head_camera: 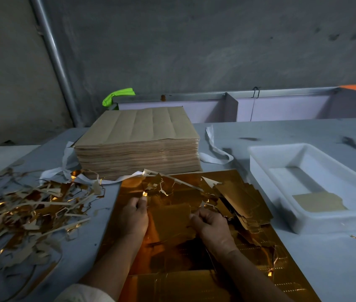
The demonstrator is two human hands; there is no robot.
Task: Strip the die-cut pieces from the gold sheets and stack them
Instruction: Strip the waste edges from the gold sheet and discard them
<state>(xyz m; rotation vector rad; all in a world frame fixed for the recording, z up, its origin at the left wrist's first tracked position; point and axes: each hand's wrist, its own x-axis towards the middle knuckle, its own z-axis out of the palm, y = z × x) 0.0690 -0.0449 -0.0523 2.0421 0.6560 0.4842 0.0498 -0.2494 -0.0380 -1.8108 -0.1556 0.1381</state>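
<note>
Head view: a tall stack [137,136] of brown sheets sits on the table [303,269], just behind the gold sheet [172,253]. A white tray [325,223] is on the right with one flat piece [319,201] inside. A big heap of scraps [20,214] lies on the left. The gold sheet is shiny and flat, with torn bits on top. The left hand [133,216] and right hand [212,225] each pinch a gold piece [172,216] over the sheet's middle. More cut pieces [244,203] pile beside the right hand.

Rough grey wall [194,40] behind; metal pipe [53,53] slanting down it; pale grey table [325,269]; dim light
</note>
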